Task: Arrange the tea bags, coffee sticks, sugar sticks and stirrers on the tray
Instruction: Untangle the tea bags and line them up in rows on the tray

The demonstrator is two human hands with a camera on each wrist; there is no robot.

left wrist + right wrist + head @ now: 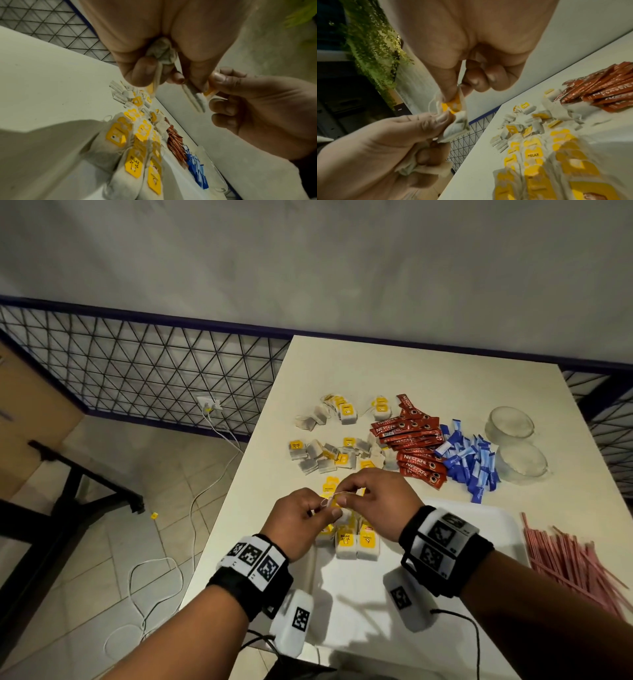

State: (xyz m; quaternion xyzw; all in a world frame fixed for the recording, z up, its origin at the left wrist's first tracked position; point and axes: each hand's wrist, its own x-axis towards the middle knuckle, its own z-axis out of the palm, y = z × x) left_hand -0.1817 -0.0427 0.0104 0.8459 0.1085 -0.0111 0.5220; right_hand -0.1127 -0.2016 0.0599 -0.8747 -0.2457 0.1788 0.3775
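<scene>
**Freeing a tangled tea bag before it joins the row**

The table (428, 371) carries everything, and the white tray (479, 518) at its near edge serves as the landmark here. Beyond the tray lie the loose tea bags (329, 453); to their right, the red coffee sticks (411, 440), then the blue sugar sticks (469, 463), with two clear cups (513, 440) further right. The pink stirrers (568, 556) lie just beside the tray's right edge. At the tray's far left corner a short row (349, 542) of tea bags already lies, tags up.

Above that row, both hands work on one bag (457, 125). The left hand (294, 522) curls its fingers round the crumpled pouch, thumb and forefinger pinching its top. The right hand (376, 501) pinches the yellow tag (452, 105) between thumb and forefinger, its other fingers curled in. The thin string (329, 499) loops between the two hands.

Judging from this, the step is straightening the string and tag so the bag lies flat like its neighbours. It should go best with a light pull on the tag: the paper pouch looks soft and tears easily, and the string may be knotted. The left hand ought to ease its squeeze so the pouch flattens. Then the bag belongs beside the row, tag up, without dragging its neighbours by a trailing string.
</scene>
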